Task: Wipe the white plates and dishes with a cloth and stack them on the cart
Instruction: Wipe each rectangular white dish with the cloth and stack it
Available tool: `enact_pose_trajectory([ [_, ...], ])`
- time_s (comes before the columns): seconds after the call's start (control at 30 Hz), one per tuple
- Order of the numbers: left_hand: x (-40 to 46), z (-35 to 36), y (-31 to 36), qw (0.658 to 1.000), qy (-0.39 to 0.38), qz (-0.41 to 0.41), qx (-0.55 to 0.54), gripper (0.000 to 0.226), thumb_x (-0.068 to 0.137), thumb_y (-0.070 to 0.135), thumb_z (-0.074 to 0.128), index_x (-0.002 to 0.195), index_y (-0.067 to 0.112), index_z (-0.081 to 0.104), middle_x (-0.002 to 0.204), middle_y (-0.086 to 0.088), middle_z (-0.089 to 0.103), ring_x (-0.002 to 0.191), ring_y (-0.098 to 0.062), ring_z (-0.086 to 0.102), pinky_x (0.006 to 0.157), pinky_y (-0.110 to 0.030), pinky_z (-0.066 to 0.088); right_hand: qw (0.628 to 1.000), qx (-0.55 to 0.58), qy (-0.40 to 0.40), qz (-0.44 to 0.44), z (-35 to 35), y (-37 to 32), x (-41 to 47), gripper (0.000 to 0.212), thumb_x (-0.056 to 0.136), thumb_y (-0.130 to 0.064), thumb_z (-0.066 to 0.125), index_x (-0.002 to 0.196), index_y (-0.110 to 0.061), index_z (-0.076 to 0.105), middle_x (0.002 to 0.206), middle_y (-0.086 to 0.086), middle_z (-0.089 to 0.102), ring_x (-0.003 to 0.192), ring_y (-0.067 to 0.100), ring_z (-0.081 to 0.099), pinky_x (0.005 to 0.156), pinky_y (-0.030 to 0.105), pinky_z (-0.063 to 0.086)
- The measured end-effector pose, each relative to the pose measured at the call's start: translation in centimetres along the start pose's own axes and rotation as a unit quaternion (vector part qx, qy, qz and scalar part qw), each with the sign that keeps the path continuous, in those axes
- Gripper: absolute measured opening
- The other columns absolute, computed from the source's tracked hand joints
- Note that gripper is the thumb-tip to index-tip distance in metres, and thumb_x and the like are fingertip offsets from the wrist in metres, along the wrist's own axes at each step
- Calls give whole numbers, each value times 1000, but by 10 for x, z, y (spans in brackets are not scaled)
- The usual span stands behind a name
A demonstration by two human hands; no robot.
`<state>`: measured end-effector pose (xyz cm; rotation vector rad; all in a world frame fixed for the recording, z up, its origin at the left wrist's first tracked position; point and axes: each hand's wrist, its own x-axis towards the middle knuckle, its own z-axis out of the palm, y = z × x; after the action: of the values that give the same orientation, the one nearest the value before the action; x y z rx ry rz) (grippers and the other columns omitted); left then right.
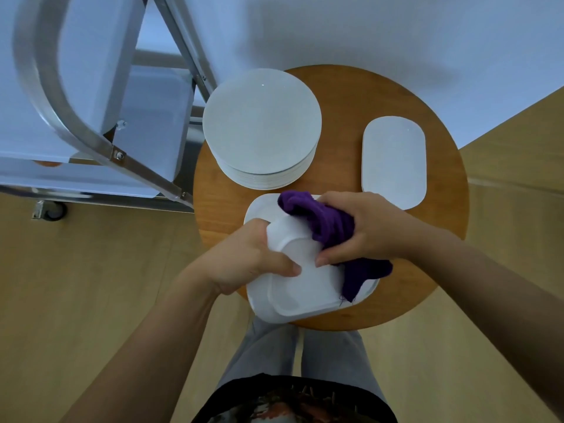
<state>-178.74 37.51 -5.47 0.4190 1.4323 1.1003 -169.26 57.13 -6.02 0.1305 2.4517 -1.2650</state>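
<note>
This looks like a dining or catering service area rather than a home kitchen. A steel service cart (91, 138) on castor wheels (50, 210), with tubular frame and tray shelves, stands just beside the left edge of a small round wooden tabletop (360, 96), which carries a tall stack of identical white round plates (262, 129) and matching white oblong dishes (393, 161). Pale wood-look flooring (106, 270) and a plain white wall (366, 32) surround them.

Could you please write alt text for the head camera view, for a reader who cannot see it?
Seen from above, a person's left hand holds a white rectangular dish while the right hand wipes it with a purple cloth. Behind, a round wooden table carries a stack of round white plates and an oblong white plate; a metal cart stands left.
</note>
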Motion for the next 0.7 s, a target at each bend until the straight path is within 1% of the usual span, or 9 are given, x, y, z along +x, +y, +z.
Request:
enact_pose_trajectory([
  [0.07,-4,-2,-2,999,6,11,-29,44,55,12,75,98,16,67,88,-1,73,85,-20,69,66,-26,54,999,35,39,5,0,6,-4,60,56,-70,68,106,-44,51,96,-20,60,90,5,58,73,20,54],
  [0.17,-9,-4,-5,994,20,35,-102,50,52,18,74,102,14,66,90,-3,74,85,-21,70,64,-25,55,981,134,131,56,-1,20,-12,44,60,-56,70,98,-46,52,91,-20,62,88,1,59,68,17,51],
  [0.23,-10,-4,-6,988,38,56,-135,45,52,16,72,97,15,70,88,-4,74,82,-20,71,61,-24,55,945,246,192,98,6,24,-16,42,60,-52,74,96,-41,55,90,-15,64,85,8,62,69,21,53],
  [0.33,-8,-3,-8,979,58,67,-182,41,50,15,72,91,16,75,88,-8,74,79,-21,71,59,-26,55,862,366,315,155,25,21,-19,39,61,-54,75,91,-36,57,85,-12,66,82,12,65,64,21,54],
  [0.37,-7,-1,-8,978,60,65,-191,41,50,15,71,91,16,75,90,-9,74,80,-23,71,59,-27,55,840,375,354,171,31,20,-20,34,65,-52,74,90,-35,58,84,-11,66,81,12,65,63,21,55],
  [0.43,-6,4,-10,976,67,56,-200,45,50,15,71,94,14,74,91,-10,73,81,-24,71,60,-28,55,817,355,409,201,42,19,-20,26,72,-50,71,87,-34,57,83,-10,65,79,11,64,63,22,54],
  [0.57,-2,15,-14,973,87,43,-211,53,56,5,69,108,11,64,96,-9,73,87,-25,70,61,-28,56,763,365,469,253,59,18,-21,20,79,-51,63,89,-35,57,83,-13,64,78,8,64,60,17,47],
  [0.63,3,25,-18,964,115,58,-234,48,63,3,62,110,14,63,100,-9,72,92,-26,69,65,-30,57,734,386,492,264,65,16,-19,17,83,-48,62,92,-34,57,86,-12,65,79,6,64,58,15,46],
  [0.7,12,43,-24,948,148,69,-274,50,64,2,60,112,15,62,106,-11,71,97,-27,68,73,-34,58,694,420,526,254,73,9,-15,22,84,-43,63,101,-31,58,90,-11,65,79,5,65,58,13,48],
])
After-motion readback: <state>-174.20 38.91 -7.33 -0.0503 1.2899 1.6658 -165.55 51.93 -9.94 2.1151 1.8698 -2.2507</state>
